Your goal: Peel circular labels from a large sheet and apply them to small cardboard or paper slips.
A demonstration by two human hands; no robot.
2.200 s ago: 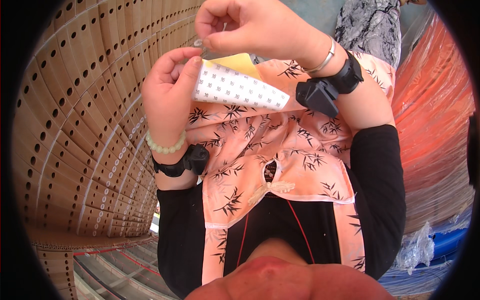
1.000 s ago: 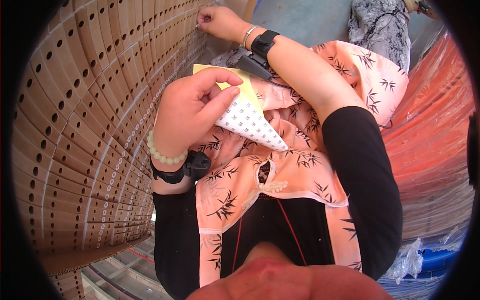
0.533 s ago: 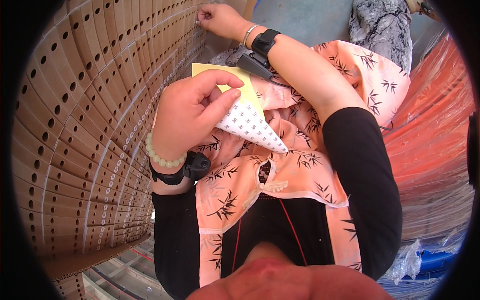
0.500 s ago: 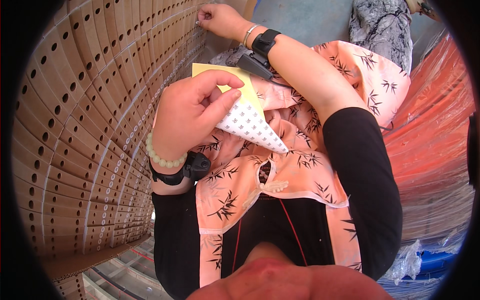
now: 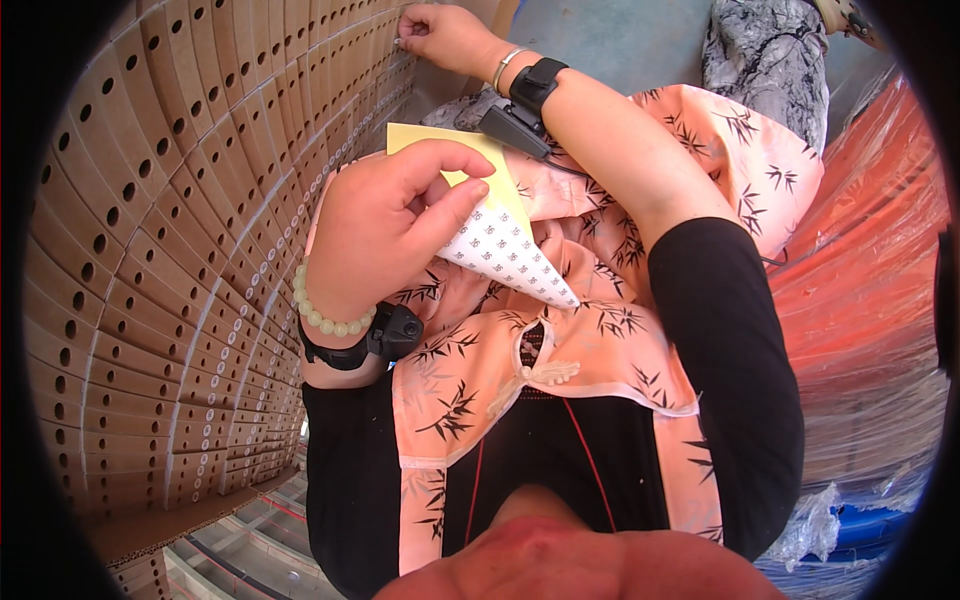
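My left hand (image 5: 385, 225) is curled over a sheet of small stickers (image 5: 500, 262), its thumb and forefinger bent towards each other above the paper. The sheet has a yellow side and a white side with rows of tiny dark prints, and it tapers to a point over my apron. My right arm reaches across to the far left, where my right hand (image 5: 450, 38) is closed with its fingertips against the stacked brown cartons (image 5: 190, 180). A tiny pale bit shows at those fingertips, too small to make out. Rows of small white round marks run along some cartons.
The carton wall with dark round holes fills the left side. On the right stands a stack of orange goods wrapped in clear film (image 5: 870, 270), with blue material (image 5: 870, 530) below. Patterned grey trousers (image 5: 765, 70) show at the far right on the grey floor (image 5: 610, 45).
Hardly anything differs. My right hand has shifted very slightly at the cartons, and the left hand stays on the sticker sheet.
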